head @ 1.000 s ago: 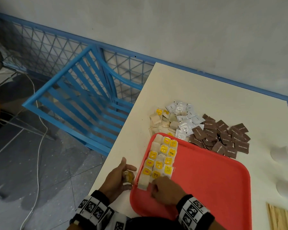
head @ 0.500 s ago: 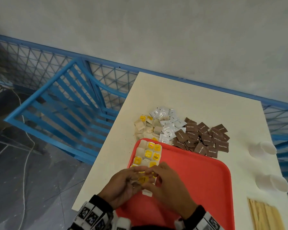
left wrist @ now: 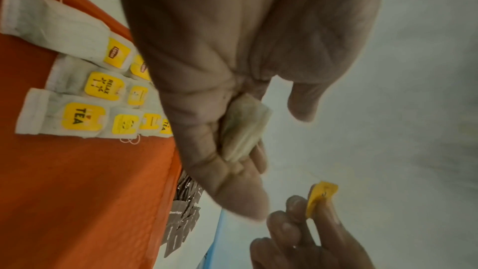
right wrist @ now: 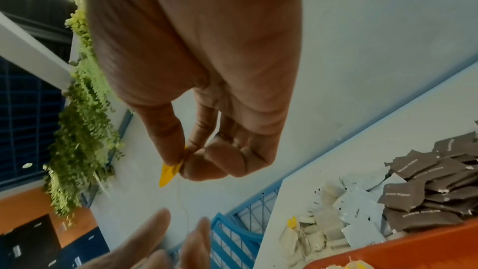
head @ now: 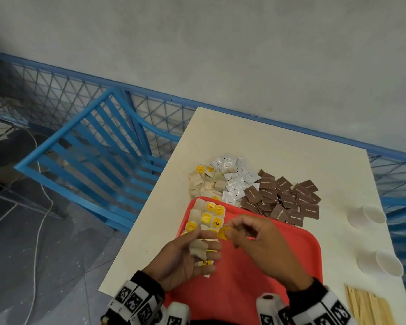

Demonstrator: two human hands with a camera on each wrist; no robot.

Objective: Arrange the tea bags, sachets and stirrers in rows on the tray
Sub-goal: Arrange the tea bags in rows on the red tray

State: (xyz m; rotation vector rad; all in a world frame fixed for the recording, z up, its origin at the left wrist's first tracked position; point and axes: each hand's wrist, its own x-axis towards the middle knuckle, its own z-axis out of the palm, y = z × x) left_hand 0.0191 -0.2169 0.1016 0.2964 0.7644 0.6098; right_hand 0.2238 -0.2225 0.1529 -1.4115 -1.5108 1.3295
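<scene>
My left hand [head: 185,256] holds a loose tea bag [head: 198,248] above the near left part of the red tray [head: 256,289]; the left wrist view shows the bag [left wrist: 243,128] tucked between the fingers. My right hand [head: 256,242] pinches that bag's yellow tag [head: 223,232] between thumb and forefinger, with a thin string hanging from the tag [right wrist: 169,172]. Tea bags lie in rows [head: 208,215] along the tray's left side. On the table behind the tray lie loose tea bags [head: 205,181], white sachets [head: 233,179] and brown sachets [head: 284,200]. Wooden stirrers [head: 366,308] lie at the near right.
Two white paper cups [head: 367,215] [head: 382,262] stand on the table [head: 267,148] to the right of the tray. A blue slatted chair [head: 92,156] and blue mesh fence stand left of the table. The table's left edge runs close to the tray.
My right hand left the rows on the tray and took the tag of the bag in my left hand. Both hands now sit together above the tray, tag drawn to the right.
</scene>
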